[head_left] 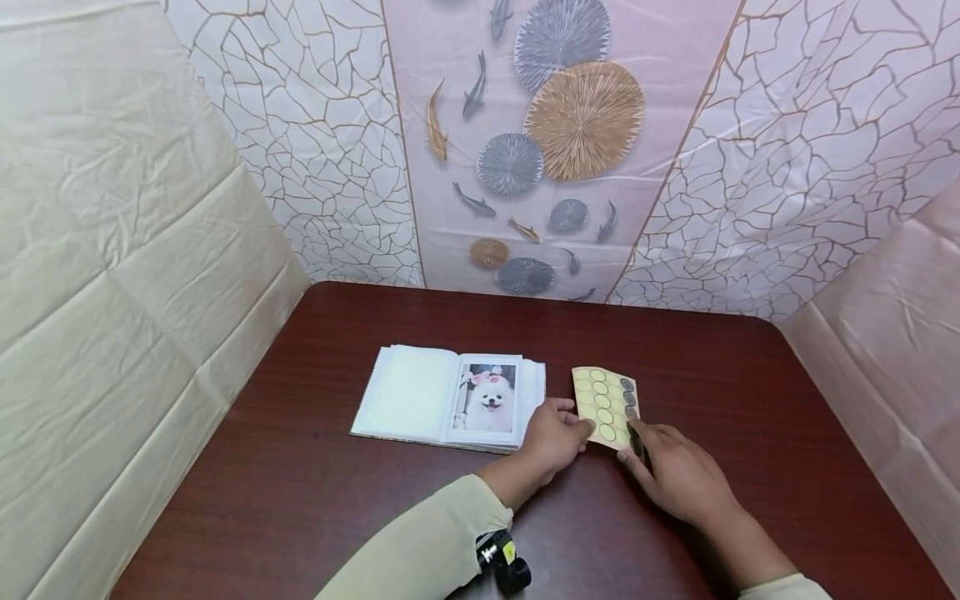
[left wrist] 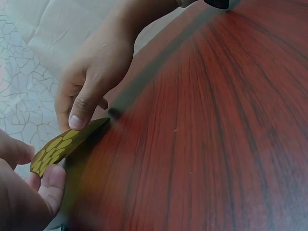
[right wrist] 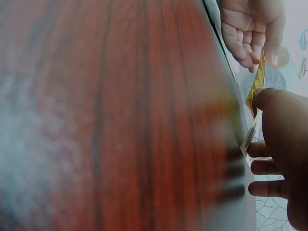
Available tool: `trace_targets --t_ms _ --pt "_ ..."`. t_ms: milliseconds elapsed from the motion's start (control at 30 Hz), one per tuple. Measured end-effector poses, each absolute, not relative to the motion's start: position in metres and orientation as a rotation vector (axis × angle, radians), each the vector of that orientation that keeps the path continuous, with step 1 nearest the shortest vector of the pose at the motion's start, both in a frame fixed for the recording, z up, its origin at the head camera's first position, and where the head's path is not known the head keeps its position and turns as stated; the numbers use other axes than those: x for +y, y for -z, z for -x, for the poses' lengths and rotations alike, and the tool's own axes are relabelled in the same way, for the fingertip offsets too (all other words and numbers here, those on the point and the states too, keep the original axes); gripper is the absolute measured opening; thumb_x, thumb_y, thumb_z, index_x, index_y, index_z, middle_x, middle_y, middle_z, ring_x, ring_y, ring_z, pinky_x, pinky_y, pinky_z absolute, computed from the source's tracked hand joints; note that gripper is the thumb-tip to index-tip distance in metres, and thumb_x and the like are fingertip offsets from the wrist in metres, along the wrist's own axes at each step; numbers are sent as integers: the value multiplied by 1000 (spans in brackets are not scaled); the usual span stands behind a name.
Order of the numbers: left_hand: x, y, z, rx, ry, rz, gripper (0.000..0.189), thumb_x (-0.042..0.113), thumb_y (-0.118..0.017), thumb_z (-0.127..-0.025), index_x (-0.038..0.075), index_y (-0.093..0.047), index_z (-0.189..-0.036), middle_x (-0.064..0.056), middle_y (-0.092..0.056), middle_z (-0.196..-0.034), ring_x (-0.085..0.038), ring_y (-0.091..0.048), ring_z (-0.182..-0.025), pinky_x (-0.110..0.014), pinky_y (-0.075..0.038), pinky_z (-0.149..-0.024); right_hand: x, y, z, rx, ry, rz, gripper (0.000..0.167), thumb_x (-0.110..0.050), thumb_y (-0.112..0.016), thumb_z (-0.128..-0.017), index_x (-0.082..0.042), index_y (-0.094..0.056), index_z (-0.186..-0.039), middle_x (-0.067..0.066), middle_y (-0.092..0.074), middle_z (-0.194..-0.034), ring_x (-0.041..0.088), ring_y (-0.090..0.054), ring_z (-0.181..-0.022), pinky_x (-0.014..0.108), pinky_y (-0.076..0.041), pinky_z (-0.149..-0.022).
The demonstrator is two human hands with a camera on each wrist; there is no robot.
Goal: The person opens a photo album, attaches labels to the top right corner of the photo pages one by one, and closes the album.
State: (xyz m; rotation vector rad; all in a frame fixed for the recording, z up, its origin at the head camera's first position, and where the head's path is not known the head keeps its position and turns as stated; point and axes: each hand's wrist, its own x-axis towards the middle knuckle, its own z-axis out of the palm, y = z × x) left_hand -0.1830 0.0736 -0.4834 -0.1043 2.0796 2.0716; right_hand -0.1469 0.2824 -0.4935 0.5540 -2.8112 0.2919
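Observation:
A yellow sheet of round stickers (head_left: 600,404) is held tilted just right of an open photo album (head_left: 416,392). Dark grey round stickers (head_left: 628,398) line its right side; the others show as yellow circles. My left hand (head_left: 553,435) pinches the sheet's lower left edge between thumb and fingers. At the lower right corner my right hand (head_left: 686,475) grips the sheet, partly covering the dark column. In the left wrist view, the right thumb (left wrist: 79,113) lies on the sheet's face. The right wrist view shows the sheet (right wrist: 260,77) nearly edge-on between both hands.
The album's right page holds a photo of a white dog (head_left: 489,400); the left page is plain white. A dark red-brown wooden table (head_left: 300,508) lies beneath. Patterned cloth (head_left: 517,233) hangs behind it, and pale cloth (head_left: 112,333) borders the left side.

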Motion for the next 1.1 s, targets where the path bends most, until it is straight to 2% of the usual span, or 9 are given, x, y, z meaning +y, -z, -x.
trace_targets --t_ms 200,433,667,800,1000,1100 --pt "74 482 183 2079 -2070 125 41 4 -77 -91 -5 -58 -126 -3 -62 -83 -25 -68 -65 -28 -55 -57 282 494 147 -2814 -289 -552 57 -37 -68 -98 -1 -58 -141 22 -68 -118 37 -64 -110 56 -54 -86" --pt "75 484 184 2032 -2076 144 37 5 -77 -90 -2 -60 -122 -4 -63 -83 -21 -67 -63 -34 -59 -63 282 495 146 -2801 -289 -557 57 -38 -69 -98 -1 -59 -140 22 -67 -118 37 -64 -110 56 -54 -85" --pt "77 490 185 1997 -2091 100 32 3 -77 -89 0 -60 -117 -4 -65 -83 -15 -64 -59 -29 -58 -60 281 497 145 -2804 -301 -561 59 -39 -69 -97 -1 -58 -141 22 -66 -120 37 -63 -112 56 -53 -87" --pt "79 491 186 1944 -2127 94 33 0 -75 -89 0 -58 -117 -7 -66 -86 -18 -67 -62 -32 -60 -61 281 497 145 -2801 -299 -563 59 -39 -69 -97 -1 -58 -141 22 -66 -120 36 -63 -113 56 -53 -87" --pt "82 492 186 1805 -2203 110 45 -8 -71 -90 0 -49 -128 -14 -64 -92 -27 -73 -72 -38 -63 -65 280 496 145 -2790 -299 -564 59 -39 -70 -96 -2 -59 -141 21 -66 -120 35 -64 -111 55 -54 -86" --pt "84 493 186 1794 -2193 121 45 -8 -68 -92 0 -47 -131 -15 -63 -93 -30 -74 -74 -39 -63 -66 280 497 145 -2782 -296 -569 59 -38 -71 -96 -1 -58 -141 20 -66 -120 35 -65 -110 55 -54 -85"
